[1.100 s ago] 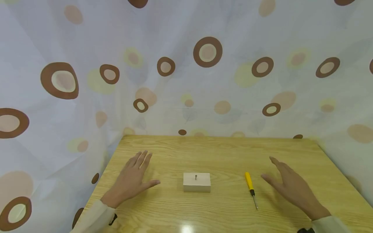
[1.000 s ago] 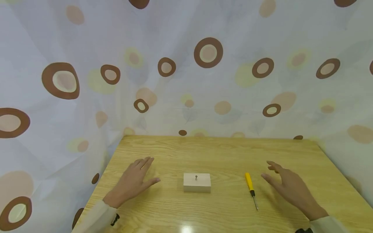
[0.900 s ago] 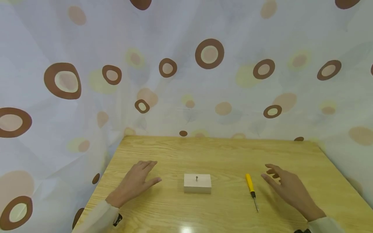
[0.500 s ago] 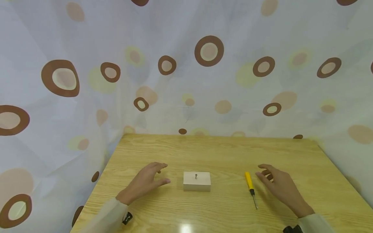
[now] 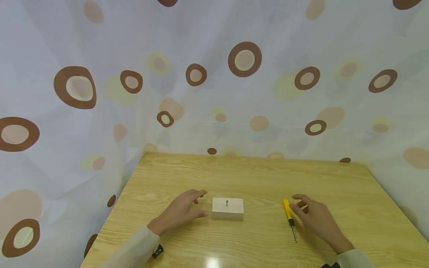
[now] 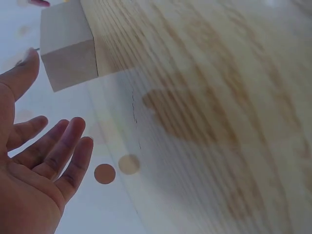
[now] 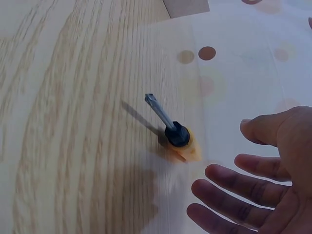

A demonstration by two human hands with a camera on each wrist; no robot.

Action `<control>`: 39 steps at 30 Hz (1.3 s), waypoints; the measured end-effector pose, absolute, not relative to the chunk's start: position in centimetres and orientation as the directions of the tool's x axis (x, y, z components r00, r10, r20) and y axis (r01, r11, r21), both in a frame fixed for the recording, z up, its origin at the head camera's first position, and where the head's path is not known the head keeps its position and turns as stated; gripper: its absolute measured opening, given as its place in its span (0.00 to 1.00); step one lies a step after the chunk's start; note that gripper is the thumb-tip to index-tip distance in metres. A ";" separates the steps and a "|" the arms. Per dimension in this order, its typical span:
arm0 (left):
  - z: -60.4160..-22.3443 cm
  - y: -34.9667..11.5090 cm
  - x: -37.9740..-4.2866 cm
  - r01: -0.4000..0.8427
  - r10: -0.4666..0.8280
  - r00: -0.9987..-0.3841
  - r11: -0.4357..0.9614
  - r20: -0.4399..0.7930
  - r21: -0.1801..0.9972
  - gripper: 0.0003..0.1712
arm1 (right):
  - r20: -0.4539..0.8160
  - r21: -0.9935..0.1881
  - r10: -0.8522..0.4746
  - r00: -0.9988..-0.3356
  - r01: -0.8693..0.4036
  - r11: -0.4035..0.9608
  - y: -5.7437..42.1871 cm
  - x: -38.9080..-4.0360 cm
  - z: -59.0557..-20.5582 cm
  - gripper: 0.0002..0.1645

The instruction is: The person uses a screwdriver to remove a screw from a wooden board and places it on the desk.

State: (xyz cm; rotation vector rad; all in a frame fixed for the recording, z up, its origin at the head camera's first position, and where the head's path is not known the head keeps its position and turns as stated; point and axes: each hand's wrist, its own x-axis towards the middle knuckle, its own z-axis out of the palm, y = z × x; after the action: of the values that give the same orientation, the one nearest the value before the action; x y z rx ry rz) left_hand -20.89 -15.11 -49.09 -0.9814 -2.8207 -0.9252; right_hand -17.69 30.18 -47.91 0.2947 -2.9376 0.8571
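A pale wooden block lies near the middle of the table, a screw standing up from its top face. My left hand hovers just left of the block, thumb and fingers spread apart with nothing between them. To the right lies a screwdriver with a yellow handle, black collar and metal shaft pointing toward me. My right hand is right beside its handle, the thumb tip overlapping the handle's edge in the head view. In the right wrist view the fingers are loosely bent beside the screwdriver, holding nothing.
The wood-grain table reaches back to a white sheet with brown and beige spots, which also hangs along the left and right sides. A light glare shows at the table's near edge.
My left hand has moved right, up to the block. My right hand has shifted left to the screwdriver's handle, its fingers bending more. Block and screwdriver stay in place.
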 end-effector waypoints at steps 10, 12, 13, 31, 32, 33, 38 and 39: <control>-49.0 -13.8 -20.9 0.580 0.585 -0.789 0.613 0.185 0.537 0.42 | 0.101 -0.524 -0.158 -0.982 -0.188 0.831 29.5 -18.3 -48.6 0.30; -49.2 -13.6 -20.9 0.578 0.589 -0.788 0.610 0.177 0.543 0.42 | 0.100 -0.523 -0.159 -0.982 -0.188 0.831 29.4 -18.3 -48.7 0.30; -49.3 -13.5 -21.0 0.574 0.589 -0.790 0.610 0.171 0.546 0.42 | 0.099 -0.525 -0.159 -0.982 -0.188 0.830 29.4 -18.3 -48.8 0.30; -49.4 -12.1 -21.3 0.553 0.571 -0.808 0.651 0.143 0.520 0.36 | 0.112 -0.495 -0.204 -0.973 -0.233 0.837 29.0 -19.6 -49.0 0.32; -49.4 -12.1 -21.3 0.553 0.571 -0.808 0.653 0.143 0.517 0.36 | 0.120 -0.488 -0.203 -0.972 -0.236 0.840 29.0 -19.6 -49.0 0.31; -49.4 -12.0 -21.3 0.553 0.571 -0.808 0.654 0.143 0.517 0.36 | 0.130 -0.482 -0.206 -0.970 -0.243 0.842 29.0 -19.7 -49.1 0.31; -49.4 -11.9 -21.3 0.555 0.572 -0.808 0.655 0.144 0.512 0.35 | 0.140 -0.464 -0.200 -0.970 -0.242 0.852 29.0 -20.3 -49.5 0.32; -49.4 -11.9 -21.3 0.556 0.572 -0.807 0.655 0.144 0.511 0.36 | 0.137 -0.463 -0.200 -0.970 -0.242 0.853 28.9 -20.4 -49.6 0.32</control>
State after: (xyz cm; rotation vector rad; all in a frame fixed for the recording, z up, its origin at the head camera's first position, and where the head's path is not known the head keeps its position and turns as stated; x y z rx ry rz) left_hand -21.29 -11.92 -49.44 -0.9834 -2.8847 -0.8753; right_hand -20.42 28.94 -49.60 0.3516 -2.9428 0.7517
